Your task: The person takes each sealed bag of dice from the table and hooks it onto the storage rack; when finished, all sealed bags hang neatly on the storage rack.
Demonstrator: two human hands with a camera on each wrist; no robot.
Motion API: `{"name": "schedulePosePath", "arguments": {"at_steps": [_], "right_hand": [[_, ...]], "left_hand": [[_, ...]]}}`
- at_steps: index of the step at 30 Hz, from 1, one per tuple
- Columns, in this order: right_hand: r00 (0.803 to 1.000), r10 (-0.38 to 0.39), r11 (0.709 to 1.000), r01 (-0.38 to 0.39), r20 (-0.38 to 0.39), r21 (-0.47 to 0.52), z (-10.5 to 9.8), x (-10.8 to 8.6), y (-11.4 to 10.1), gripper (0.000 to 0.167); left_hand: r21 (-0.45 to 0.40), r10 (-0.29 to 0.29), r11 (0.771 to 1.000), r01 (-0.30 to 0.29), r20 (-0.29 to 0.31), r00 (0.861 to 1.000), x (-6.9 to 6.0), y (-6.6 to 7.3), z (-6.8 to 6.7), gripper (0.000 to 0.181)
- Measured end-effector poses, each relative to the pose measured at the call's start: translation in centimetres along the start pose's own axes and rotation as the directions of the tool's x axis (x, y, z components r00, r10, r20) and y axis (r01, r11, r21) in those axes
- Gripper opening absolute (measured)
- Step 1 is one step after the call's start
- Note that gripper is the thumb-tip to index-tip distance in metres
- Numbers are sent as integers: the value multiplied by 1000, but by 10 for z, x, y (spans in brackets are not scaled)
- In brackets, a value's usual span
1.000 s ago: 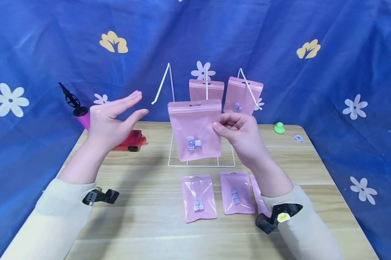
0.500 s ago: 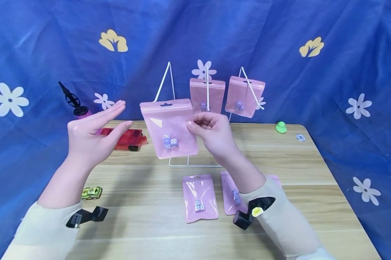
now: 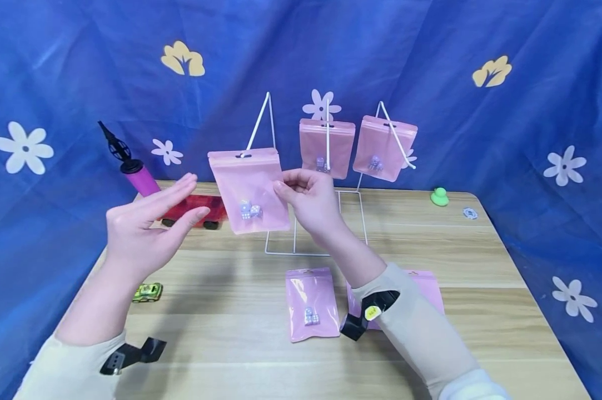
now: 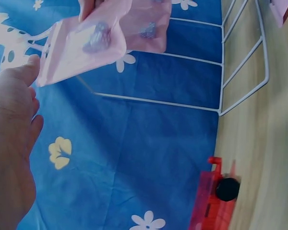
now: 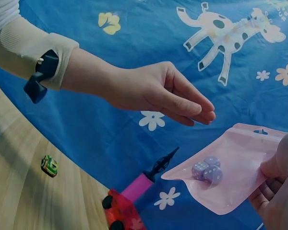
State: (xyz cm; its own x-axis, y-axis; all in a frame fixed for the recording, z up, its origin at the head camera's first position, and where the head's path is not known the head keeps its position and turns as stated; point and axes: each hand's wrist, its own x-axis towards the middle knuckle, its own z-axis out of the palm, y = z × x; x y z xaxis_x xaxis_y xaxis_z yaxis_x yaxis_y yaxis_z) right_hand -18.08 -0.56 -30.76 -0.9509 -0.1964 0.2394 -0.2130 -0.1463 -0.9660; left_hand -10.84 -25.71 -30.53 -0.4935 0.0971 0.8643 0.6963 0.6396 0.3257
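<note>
My right hand pinches the right edge of a pink zip bag with dice inside. At the bag's hang hole shows the tip of the left prong of a white wire display rack; whether it passes through I cannot tell. My left hand is raised to the left of the bag, fingers straight, thumb apart, holding nothing. In the right wrist view the left hand hovers apart from the held bag. Two more pink bags hang on the middle prong and right prong.
Pink bags lie on the table in front, one in full view, others partly under my right sleeve. At left are a red toy car, a magenta pump and a small green car. A green duck and a chip sit at right.
My right hand has carried the bag leftward from before the middle prong to the left prong's tip. The left hand first drew back leftward and lower, staying extended.
</note>
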Motion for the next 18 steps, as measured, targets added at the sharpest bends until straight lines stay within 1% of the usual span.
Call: {"name": "schedulePosePath", "arguments": {"at_steps": [2, 6, 8, 10, 13, 15, 17, 18], "right_hand": [[1000, 9, 1000, -9, -6, 2, 1, 3, 3, 10], [1000, 20, 1000, -20, -22, 4, 2, 10, 9, 12], [999, 22, 1000, -22, -34, -1, 2, 14, 12, 13], [999, 25, 1000, -25, -46, -1, 2, 19, 14, 13], [998, 27, 1000, -27, -61, -8, 2, 25, 17, 13], [997, 23, 1000, -24, -72, -16, 2, 30, 19, 14], [997, 16, 1000, -17, -79, -22, 2, 34, 21, 14], [996, 11, 1000, -13, -83, -24, 2, 35, 22, 14]], "left_hand": [[-5, 14, 1000, -14, -1, 1000, -5, 1, 4, 63], [-8, 30, 1000, -30, 22, 999, -13, 1, 12, 62], [-13, 18, 1000, -17, 60, 998, -21, -5, 16, 62], [-27, 18, 1000, -16, 100, 995, -29, -11, 21, 60], [-53, 22, 999, -13, 167, 986, -42, -22, 31, 57], [-90, 32, 996, -15, 197, 980, -49, -25, 40, 51], [-112, 26, 994, 1, 244, 969, -56, -28, 49, 46], [-117, 19, 993, 14, 274, 962, -60, -30, 53, 44]]}}
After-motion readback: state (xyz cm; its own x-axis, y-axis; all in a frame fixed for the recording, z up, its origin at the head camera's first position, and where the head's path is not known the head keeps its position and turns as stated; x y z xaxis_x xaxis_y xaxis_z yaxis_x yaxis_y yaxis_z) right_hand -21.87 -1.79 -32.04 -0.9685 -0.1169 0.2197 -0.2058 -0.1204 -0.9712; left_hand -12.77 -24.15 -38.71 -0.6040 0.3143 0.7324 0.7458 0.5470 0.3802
